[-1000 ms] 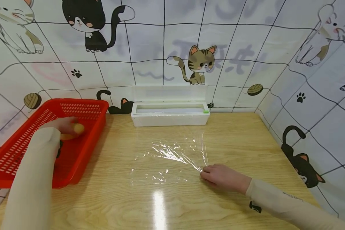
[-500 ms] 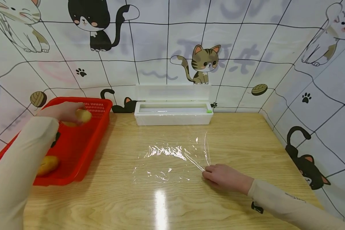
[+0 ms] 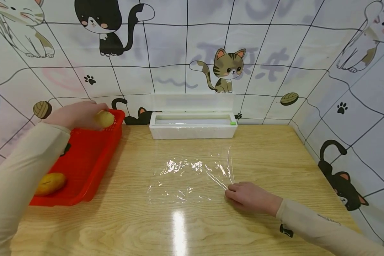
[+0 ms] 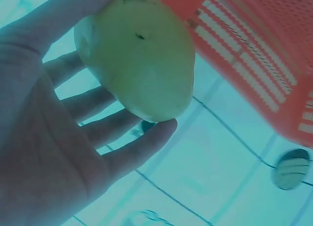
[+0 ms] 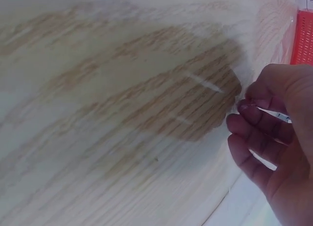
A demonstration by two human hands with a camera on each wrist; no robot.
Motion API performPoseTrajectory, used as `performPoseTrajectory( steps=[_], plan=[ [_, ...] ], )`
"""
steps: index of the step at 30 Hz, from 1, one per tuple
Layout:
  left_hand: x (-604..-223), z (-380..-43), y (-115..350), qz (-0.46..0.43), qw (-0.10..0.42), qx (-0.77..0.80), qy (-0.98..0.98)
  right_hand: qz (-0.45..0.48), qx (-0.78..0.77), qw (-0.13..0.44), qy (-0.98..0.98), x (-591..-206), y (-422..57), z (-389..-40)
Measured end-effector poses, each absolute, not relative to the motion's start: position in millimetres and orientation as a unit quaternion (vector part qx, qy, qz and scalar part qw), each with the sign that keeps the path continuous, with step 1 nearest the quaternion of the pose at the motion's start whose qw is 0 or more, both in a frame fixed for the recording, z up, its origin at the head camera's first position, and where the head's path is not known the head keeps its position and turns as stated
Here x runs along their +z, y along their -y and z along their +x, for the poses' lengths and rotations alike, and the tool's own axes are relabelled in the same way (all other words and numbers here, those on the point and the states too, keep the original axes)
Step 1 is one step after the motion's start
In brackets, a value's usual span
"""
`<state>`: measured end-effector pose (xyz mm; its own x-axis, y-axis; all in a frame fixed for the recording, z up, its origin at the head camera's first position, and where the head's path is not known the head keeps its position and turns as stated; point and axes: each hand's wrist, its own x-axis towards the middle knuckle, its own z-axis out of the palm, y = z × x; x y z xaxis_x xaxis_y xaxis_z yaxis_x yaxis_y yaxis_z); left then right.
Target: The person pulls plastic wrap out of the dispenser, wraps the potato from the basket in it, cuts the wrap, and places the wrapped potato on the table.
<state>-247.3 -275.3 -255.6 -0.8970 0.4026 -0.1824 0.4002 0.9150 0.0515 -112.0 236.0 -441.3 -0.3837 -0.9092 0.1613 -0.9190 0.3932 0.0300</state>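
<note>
My left hand [image 3: 74, 114] grips a yellow potato [image 3: 105, 119] above the far end of the red basket [image 3: 91, 156]. In the left wrist view the thumb and fingers curl round the potato [image 4: 144, 59], which has a small dark spot. A second potato [image 3: 52, 184] lies in the near part of the basket, partly behind the left sleeve. My right hand [image 3: 248, 196] pinches the corner of a clear sheet of plastic wrap [image 3: 185, 169] spread on the table. The right wrist view shows the pinched edge between thumb and fingertips of the right hand [image 5: 269, 123].
A white plastic wrap box [image 3: 193, 132] with its lid raised stands at the back of the wooden table [image 3: 128, 227], against the wall covering [image 3: 166, 46] printed with cats. The basket's raised rim lies along the table's left side.
The left hand has lifted the potato from inside the basket to above its far rim, uncovering the second potato. The right hand keeps its pinch on the wrap.
</note>
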Motion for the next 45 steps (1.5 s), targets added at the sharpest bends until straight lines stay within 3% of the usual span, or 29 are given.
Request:
performPoseTrajectory(
  steps=[18,33,45],
  plan=[
    [-272,-219,165,0.329,0.065,-0.019,-0.942,0.534,0.029,0.08,0.841,-434,-240,-120],
    [-336,-218,115,0.388,0.088,-0.013,-0.917,0.534,0.042,0.089,0.84,-433,-242,-122],
    [-374,-219,86,0.404,0.076,-0.004,-0.912,0.531,0.034,0.077,0.843,-435,-242,-125]
  ],
)
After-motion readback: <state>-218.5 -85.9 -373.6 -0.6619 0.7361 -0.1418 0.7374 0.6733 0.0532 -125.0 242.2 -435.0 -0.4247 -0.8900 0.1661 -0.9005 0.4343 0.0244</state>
